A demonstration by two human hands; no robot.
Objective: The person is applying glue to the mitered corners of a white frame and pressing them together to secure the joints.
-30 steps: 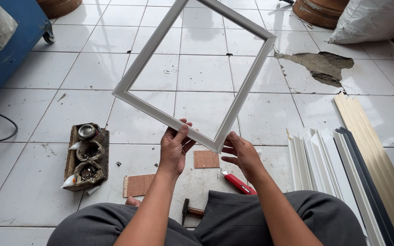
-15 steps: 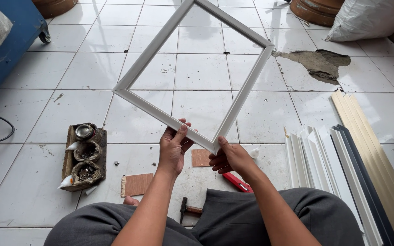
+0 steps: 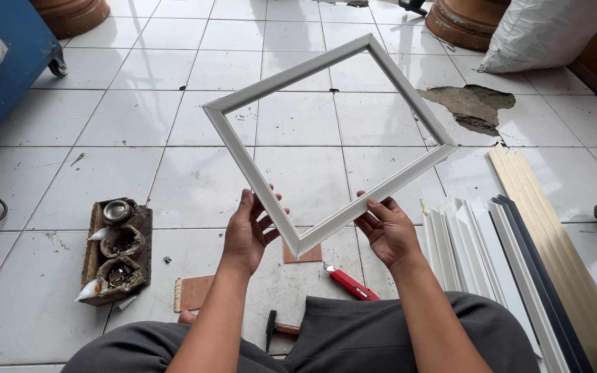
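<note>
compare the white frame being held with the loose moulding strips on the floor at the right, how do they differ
The white frame is four pieces joined into a closed square; the moulding strips lie as separate straight lengths. The frame is held in the air by the left hand and right hand, near its closest corner; the strips rest flat on the tiled floor. The frame is all white; the strips include white, dark and beige ones. Both have a moulded profile.

The hammer (image 3: 279,330) lies half hidden behind the person's knees.

White square frame (image 3: 243,160) — empty, held corner-down, tilted above tiles.
</note>
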